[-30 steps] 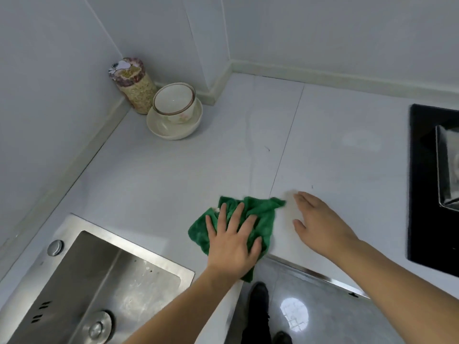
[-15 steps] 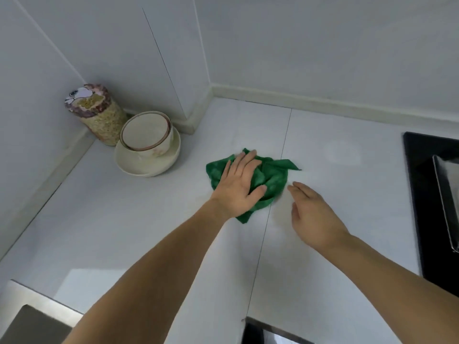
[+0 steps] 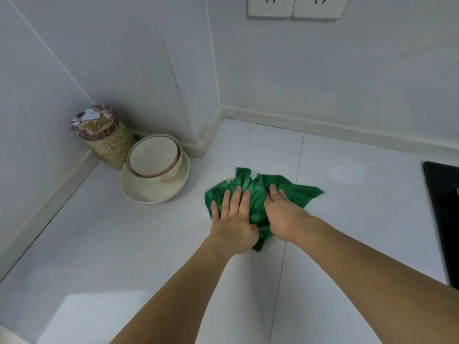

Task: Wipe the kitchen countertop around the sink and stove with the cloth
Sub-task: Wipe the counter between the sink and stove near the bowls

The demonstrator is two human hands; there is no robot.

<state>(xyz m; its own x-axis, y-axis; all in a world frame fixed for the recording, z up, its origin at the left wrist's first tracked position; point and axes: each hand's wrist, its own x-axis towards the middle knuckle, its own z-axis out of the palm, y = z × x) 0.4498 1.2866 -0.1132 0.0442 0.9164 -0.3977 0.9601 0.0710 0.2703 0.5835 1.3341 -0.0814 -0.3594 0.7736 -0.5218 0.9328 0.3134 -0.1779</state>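
Green cloth [image 3: 258, 194]: bunched on the white counter [image 3: 124, 244], between the stacked bowls [image 3: 154, 167] and the stove edge [image 3: 444, 207]; its long axis runs left to right, with one corner trailing toward the stove.
Left hand [image 3: 233, 219]: flat and spread wide, palm down on the cloth's left half, fingers pointing toward the back wall.
Right hand [image 3: 283, 214]: palm down on the cloth's right half, fingers partly buried in the folds; how far it closes on the fabric I cannot tell.
Key relation: both hands sit on the cloth's near side, so unwiped counter lies ahead toward the wall and right toward the stove; the right hand is nearer the stove.
Bowls and patterned canister [image 3: 104, 135]: tucked in the left corner, apart from the cloth.
Hidden: sink out of view; stove cut off at the right edge; cloth's middle is covered by the hands.
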